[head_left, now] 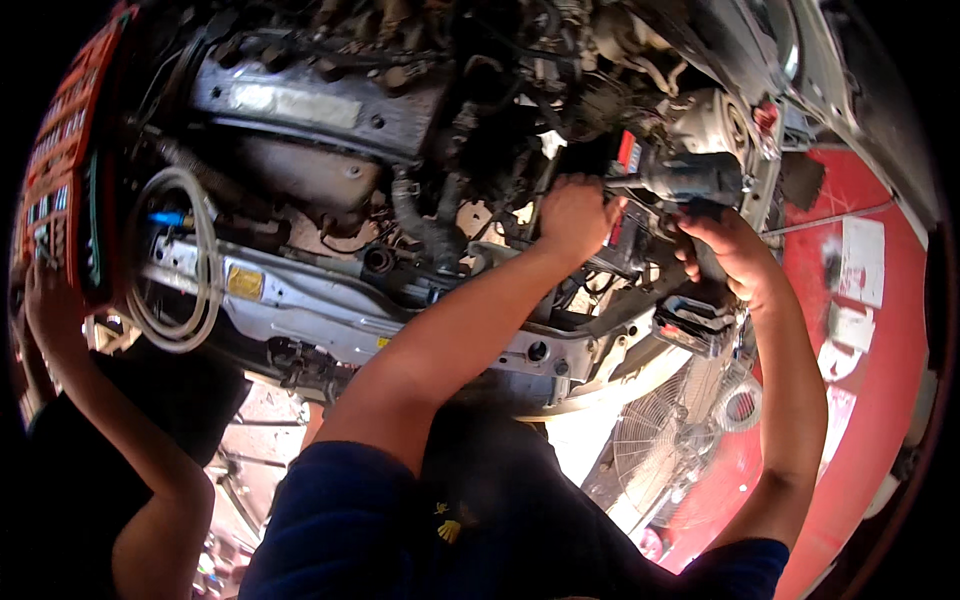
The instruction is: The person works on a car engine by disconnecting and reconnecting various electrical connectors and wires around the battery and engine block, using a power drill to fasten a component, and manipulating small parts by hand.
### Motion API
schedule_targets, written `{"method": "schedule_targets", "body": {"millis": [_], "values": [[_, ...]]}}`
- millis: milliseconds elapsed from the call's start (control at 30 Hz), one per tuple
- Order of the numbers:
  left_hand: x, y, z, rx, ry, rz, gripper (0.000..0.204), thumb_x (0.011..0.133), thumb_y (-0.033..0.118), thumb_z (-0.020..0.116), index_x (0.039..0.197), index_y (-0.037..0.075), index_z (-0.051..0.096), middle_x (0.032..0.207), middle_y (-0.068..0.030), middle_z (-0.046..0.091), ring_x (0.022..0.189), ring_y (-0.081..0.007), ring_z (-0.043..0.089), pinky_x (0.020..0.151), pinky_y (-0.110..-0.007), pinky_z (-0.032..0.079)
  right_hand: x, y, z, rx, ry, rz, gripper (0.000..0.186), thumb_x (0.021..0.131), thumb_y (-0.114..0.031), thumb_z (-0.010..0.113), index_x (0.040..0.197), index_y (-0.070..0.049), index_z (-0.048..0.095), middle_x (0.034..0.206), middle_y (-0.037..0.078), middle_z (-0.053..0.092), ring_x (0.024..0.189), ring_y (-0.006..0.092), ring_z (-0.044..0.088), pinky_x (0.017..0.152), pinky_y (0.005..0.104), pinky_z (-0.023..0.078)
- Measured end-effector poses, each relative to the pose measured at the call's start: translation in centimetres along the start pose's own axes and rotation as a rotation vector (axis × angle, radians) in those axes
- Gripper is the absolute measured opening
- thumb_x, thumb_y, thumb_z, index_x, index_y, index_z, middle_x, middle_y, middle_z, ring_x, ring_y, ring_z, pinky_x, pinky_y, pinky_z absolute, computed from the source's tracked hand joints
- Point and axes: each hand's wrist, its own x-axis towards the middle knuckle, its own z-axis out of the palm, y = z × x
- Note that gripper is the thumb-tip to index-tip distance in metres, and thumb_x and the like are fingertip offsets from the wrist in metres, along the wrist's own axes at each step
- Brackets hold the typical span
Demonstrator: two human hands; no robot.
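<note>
My right hand (pixel 735 250) is wrapped round the handle of a cordless impact wrench (pixel 700 180), whose dark body lies level over the engine bay's right side. Its battery pack (pixel 695 322) hangs below my wrist. The narrow front end points left, toward my left hand (pixel 580 215). That hand is closed at the tool's tip, its fingers curled down; what they grip is hidden. Just behind the hands sits a dark box with a red label (pixel 628 152), which looks like a car battery.
The engine (pixel 290 100) fills the upper left, behind a metal front crossmember (pixel 300 305). A clear hose coil (pixel 140 270) hangs at left. Another person's hand (pixel 55 310) touches a red socket case (pixel 62 215). A fan (pixel 660 430) and red bodywork (pixel 870 400) are at right.
</note>
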Motion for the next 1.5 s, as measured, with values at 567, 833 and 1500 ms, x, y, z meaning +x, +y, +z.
{"method": "schedule_targets", "body": {"millis": [567,833,1500], "values": [[0.3,0.2,0.4,-0.199,-0.034,-0.096,0.045,0.096,0.045,0.074,0.098,0.000,0.071,0.100,-0.0250,0.075,0.094,-0.0444,0.074,0.084,-0.052,0.060,0.5,0.1,-1.3,-0.028,0.019,0.049,0.032,0.096,-0.023,0.082,0.115,-0.004,0.065,0.091,0.007,0.068,0.072,0.0175,0.067,0.056,0.0331,0.053],[0.4,-0.2,-0.1,-0.171,-0.068,-0.072,0.045,0.095,0.044,0.074,0.101,-0.001,0.071,0.103,-0.0251,0.075,0.097,-0.0432,0.073,0.085,-0.052,0.060,0.7,-1.6,-1.1,-0.264,0.019,0.049,0.038,0.095,-0.023,0.082,0.123,-0.002,0.065,0.096,0.006,0.070,0.072,0.0129,0.065,0.058,0.0295,0.054],[2.7,2.3,-5.1,-0.335,0.190,0.234,0.019,0.096,0.015,0.072,0.112,0.005,0.076,0.106,-0.0190,0.072,0.096,-0.0400,0.070,0.083,-0.047,0.056,-1.4,-5.2,-3.1,-0.456,-0.017,-0.121,0.041,0.096,-0.040,0.078,0.095,0.001,0.069,0.073,0.006,0.068,0.062,0.0140,0.068,0.061,0.0294,0.055]]}}
